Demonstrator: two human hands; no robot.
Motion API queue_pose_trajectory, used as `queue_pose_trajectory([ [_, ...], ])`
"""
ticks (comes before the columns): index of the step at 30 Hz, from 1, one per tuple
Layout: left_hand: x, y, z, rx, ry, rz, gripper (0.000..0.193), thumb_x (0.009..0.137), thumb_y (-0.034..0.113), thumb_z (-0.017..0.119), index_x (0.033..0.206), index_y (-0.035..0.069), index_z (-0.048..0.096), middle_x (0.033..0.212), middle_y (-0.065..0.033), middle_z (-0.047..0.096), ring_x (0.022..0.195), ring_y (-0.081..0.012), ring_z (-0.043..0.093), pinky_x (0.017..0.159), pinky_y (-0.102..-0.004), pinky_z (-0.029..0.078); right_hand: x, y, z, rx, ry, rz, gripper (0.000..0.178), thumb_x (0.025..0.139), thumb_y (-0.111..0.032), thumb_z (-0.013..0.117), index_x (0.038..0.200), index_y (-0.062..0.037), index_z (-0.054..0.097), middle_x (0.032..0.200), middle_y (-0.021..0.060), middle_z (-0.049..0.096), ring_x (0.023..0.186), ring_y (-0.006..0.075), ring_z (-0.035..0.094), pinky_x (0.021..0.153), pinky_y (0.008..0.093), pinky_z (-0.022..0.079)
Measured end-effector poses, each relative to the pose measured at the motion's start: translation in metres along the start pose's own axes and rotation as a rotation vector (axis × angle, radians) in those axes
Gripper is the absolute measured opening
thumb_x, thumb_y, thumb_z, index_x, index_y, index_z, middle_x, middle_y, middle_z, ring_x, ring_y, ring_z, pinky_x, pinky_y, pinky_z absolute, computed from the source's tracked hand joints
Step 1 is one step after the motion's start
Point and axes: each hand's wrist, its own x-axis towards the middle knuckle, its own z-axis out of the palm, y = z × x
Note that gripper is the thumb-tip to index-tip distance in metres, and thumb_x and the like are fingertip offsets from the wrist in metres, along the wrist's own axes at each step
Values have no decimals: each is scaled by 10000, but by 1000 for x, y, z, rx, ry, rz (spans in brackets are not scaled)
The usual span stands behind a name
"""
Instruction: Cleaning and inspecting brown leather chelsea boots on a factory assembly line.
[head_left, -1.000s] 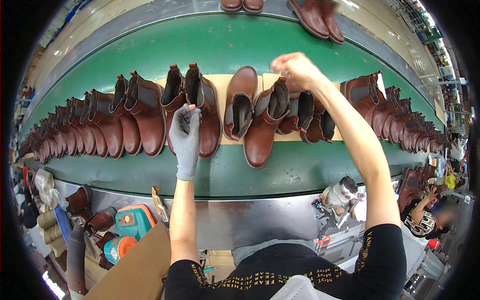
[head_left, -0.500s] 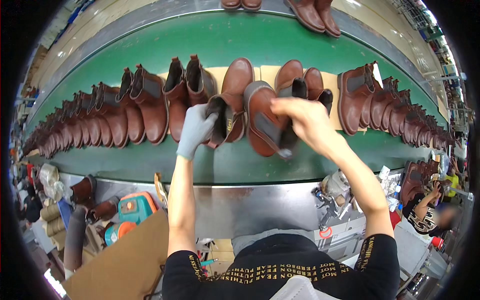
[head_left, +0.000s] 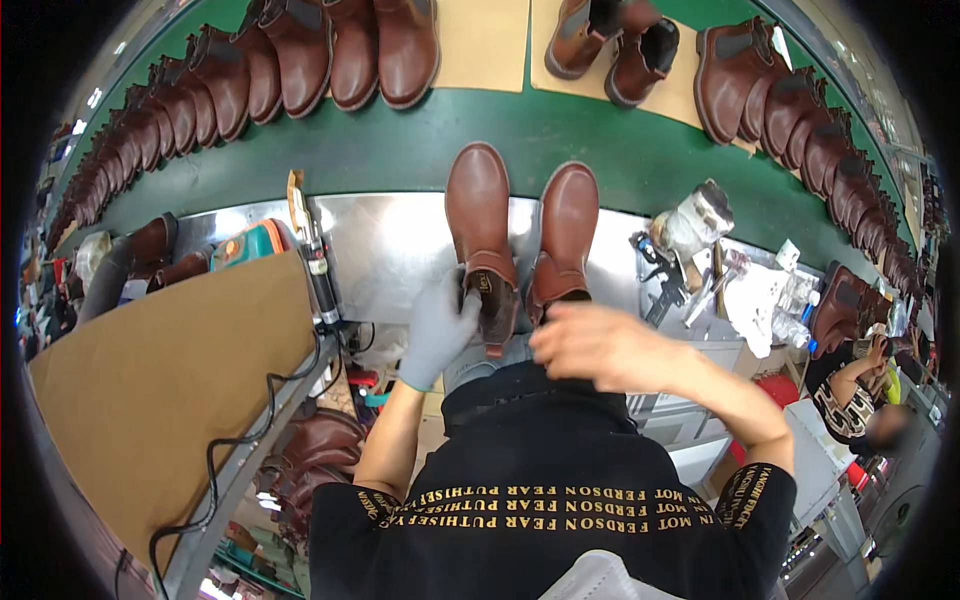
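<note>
Closest to me is the worker's black shirt (head_left: pixel 550 480), gold lettering across it. Just beyond, the left hand (head_left: pixel 440 330), in a grey glove, grasps the left boot (head_left: pixel 478 200) at the side of its shaft, fingers bent at the rim. The bare right hand (head_left: pixel 600 347) is over the top of the right boot (head_left: pixel 570 220), fingers curled; it is blurred, and I cannot tell whether it grips the leather or only hovers there. Both boots are brown, side by side in front of the worker's waist, shafts toward the body and toes pointing away, with a narrow gap between them.

Behind them I see the steel bench (head_left: pixel 380 240). To its left leans a big cardboard sheet (head_left: pixel 180 390), a black cable (head_left: pixel 215 480) looping along its edge. To the right are a stained jar (head_left: pixel 695 215), white paper (head_left: pixel 755 305) and a clear bottle (head_left: pixel 790 328).

Farther off runs the green table (head_left: pixel 380 150). A long row of boots (head_left: pixel 215 90) curves along its left, another row (head_left: pixel 800 110) along its right, and two loose boots (head_left: pixel 640 65) stand between them. Off to the right a co-worker (head_left: pixel 835 400) has an arm raised.
</note>
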Motion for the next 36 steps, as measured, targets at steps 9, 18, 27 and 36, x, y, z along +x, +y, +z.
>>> queue_pose_trajectory([
  [9,53,-78,32,-1352,6,-550,596,908,620,354,1121,94,538,904,-68,609,803,-178,580,782,-312,436,-62,120,104,570,781,1204,750,891,-651,358,1323,-42,430,835,74,583,683,154,533,579,299,455],
  [18,45,8,15,-1385,-344,-318,795,884,687,291,1257,7,467,894,-74,614,762,-170,624,696,-280,499,-95,160,118,1384,1076,780,452,929,-420,505,1223,-78,546,1109,72,628,885,157,610,781,281,488],
  [27,31,17,18,-1460,-338,-446,796,893,662,306,1298,-16,412,1017,-141,621,881,-246,619,831,-376,482,-72,109,101,1231,1163,852,536,944,-500,435,1165,-31,570,936,23,623,704,98,555,700,243,460],
  [36,32,17,73,-1181,-427,48,683,943,574,270,1411,79,310,1389,-167,392,1227,-299,442,1060,-430,351,-50,49,74,621,1255,839,506,944,-496,451,1014,-38,654,677,-51,501,625,46,399,574,209,300],
])
